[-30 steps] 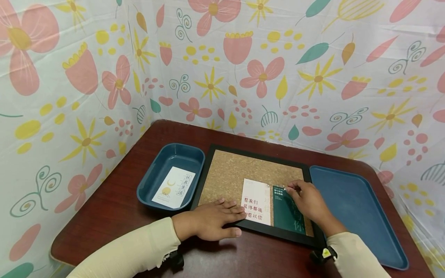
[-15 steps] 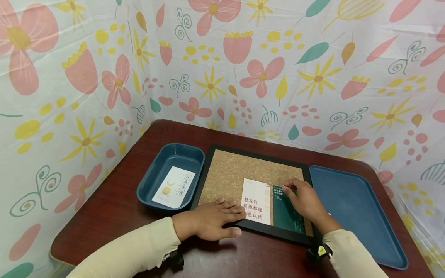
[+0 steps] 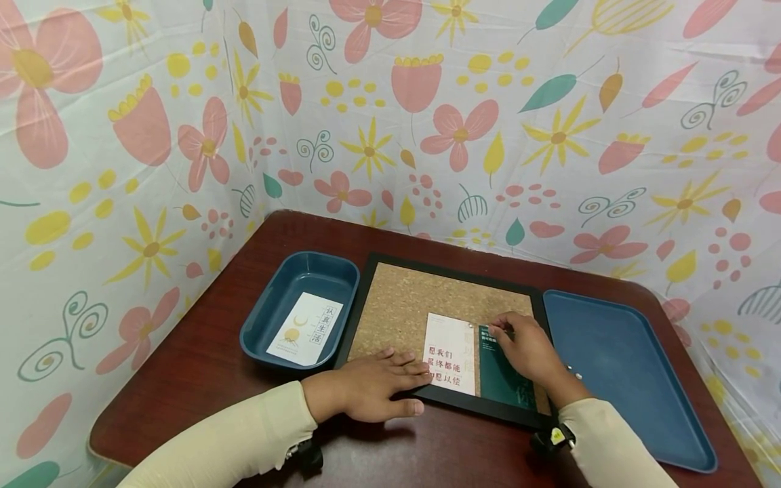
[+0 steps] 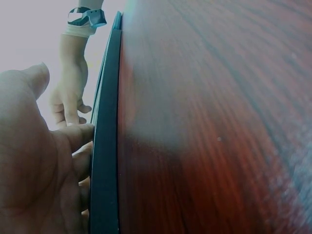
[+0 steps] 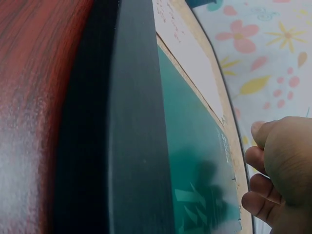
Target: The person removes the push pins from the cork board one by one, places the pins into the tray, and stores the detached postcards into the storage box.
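A black-framed cork board (image 3: pixel 421 291) lies on the table. Along its front part lie a white card (image 3: pixel 447 342) with red characters and, beside it, a dark green card (image 3: pixel 506 379). My left hand (image 3: pixel 378 386) lies flat, fingers spread over the board's front edge and touching the white card's corner. At the green card's top edge, my right hand (image 3: pixel 529 349) has thumb and forefinger pinched together, apparently on a small pushpin that the fingertips mostly hide. One small pale pushpin (image 3: pixel 470 326) sits at the white card's top right corner. In the right wrist view the fingers (image 5: pixel 263 187) curl above the green card.
Left of the board stands a deep blue tray (image 3: pixel 251 332) holding a white card (image 3: pixel 305 329) with a yellow picture. A shallow blue tray (image 3: pixel 628 379) lies to the right, with small pale pins (image 3: pixel 574 373) near my right wrist. Floral cloth (image 3: pixel 390 135) rises behind the table.
My right hand has shifted slightly left along the green card's top edge, uncovering pins in the right tray. My left hand has stayed in place.
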Demonstrator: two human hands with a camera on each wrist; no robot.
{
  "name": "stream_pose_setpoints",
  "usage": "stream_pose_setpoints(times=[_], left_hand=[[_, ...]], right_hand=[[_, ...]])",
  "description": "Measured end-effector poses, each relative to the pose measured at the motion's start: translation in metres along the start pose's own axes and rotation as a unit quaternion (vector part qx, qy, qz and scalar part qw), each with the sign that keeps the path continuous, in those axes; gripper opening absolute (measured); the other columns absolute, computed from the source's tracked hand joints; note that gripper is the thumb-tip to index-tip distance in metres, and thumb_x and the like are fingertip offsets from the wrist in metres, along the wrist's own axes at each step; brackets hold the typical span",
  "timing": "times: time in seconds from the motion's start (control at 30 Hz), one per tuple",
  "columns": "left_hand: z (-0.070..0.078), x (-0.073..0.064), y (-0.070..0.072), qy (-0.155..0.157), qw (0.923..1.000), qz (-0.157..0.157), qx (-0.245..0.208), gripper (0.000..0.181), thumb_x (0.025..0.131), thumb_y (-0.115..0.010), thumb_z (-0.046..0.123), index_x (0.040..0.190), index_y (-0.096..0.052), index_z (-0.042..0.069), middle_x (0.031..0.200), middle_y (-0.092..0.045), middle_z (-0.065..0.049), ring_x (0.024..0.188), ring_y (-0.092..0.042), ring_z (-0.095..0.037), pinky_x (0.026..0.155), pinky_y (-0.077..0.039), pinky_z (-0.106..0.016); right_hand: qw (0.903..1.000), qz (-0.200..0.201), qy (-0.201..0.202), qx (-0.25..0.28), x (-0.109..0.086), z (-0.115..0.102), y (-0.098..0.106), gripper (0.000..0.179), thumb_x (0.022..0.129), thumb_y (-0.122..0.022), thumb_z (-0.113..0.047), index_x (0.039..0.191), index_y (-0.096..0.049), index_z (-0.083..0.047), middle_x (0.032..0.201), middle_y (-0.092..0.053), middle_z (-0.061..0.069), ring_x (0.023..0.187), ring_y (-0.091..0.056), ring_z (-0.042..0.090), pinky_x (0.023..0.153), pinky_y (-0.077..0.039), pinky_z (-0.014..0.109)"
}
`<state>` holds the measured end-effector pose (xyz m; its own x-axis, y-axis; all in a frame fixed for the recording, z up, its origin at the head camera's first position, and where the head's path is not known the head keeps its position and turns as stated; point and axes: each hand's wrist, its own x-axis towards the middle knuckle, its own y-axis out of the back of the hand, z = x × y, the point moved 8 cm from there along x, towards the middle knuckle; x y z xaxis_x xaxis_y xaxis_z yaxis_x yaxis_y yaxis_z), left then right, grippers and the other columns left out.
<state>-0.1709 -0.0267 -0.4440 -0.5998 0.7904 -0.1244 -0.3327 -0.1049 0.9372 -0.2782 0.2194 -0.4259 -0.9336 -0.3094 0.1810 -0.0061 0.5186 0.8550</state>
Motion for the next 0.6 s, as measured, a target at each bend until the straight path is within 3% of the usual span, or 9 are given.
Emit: stream_pose_setpoints(times=[0.23,0.6], left_hand=[[-0.0023,0.0009,-0.002,0.0,1.0,0.001,0.004,0.068,0.106,-0.023,0.066,0.161,-0.036,0.027,0.166,-0.027,0.01,0.155,-0.016,-0.018,0.125,-0.011,-0.045],[-0.0036,0.0013,-0.0034,0.001,1.0,0.0,0.007,0.069,0.106,-0.021,0.066,0.161,-0.035,0.028,0.167,-0.026,0.011,0.155,-0.016,-0.018,0.125,-0.011,-0.044]], right_hand=[[0.9999,-0.005,0.009,-0.006,0.0024,-0.0015,-0.0054,0.025,0.104,-0.063,-0.016,0.125,-0.068,-0.004,0.104,-0.067,0.006,0.094,-0.062,0.024,0.076,-0.051,0.045],[0.9993,0.008,0.035,-0.013,0.0081,-0.0073,-0.0104,0.02,0.102,-0.066,-0.013,0.119,-0.072,-0.004,0.099,-0.069,0.003,0.087,-0.062,0.02,0.074,-0.051,0.043]])
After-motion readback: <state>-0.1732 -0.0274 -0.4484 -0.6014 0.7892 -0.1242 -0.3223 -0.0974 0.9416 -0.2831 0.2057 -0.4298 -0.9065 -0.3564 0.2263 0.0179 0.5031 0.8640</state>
